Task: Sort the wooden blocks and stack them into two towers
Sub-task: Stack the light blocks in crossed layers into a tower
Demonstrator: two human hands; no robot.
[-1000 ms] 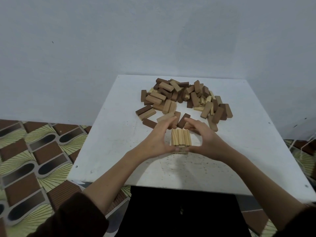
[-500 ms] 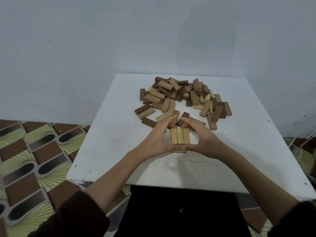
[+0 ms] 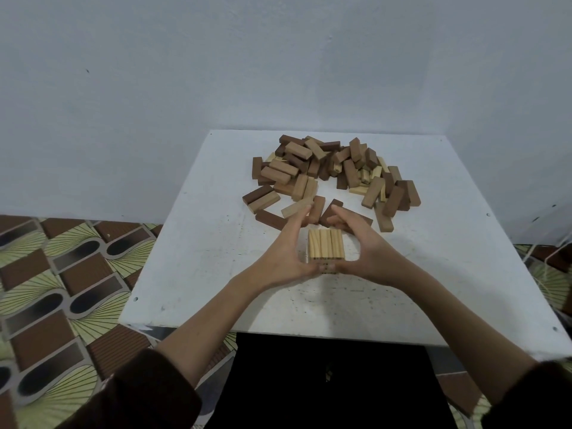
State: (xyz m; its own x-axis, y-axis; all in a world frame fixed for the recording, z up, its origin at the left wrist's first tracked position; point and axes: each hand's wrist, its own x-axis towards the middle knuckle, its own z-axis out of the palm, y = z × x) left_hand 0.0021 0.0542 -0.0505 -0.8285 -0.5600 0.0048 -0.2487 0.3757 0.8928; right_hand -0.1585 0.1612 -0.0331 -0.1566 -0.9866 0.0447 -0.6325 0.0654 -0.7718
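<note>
A short stack of light wooden blocks (image 3: pixel 326 244) stands near the middle of the white table (image 3: pixel 192 274), its top layer three blocks side by side. My left hand (image 3: pixel 286 253) presses its left side and my right hand (image 3: pixel 362 246) presses its right side, thumbs meeting at the front. Behind them lies a loose pile of light and dark wooden blocks (image 3: pixel 332 171). A dark block (image 3: pixel 270 219) and a light block (image 3: pixel 295 207) lie just beyond my left fingertips. The stack's lower layers are mostly hidden by my hands.
The table stands against a pale wall. Its left edge drops to a patterned tile floor (image 3: pixel 62 289). A black surface (image 3: pixel 328 382) sits below the table's front edge. A cord (image 3: pixel 557 258) hangs at the far right.
My hands stay cupped around the light stack, closing in a little tighter on its sides. The pile has not moved.
</note>
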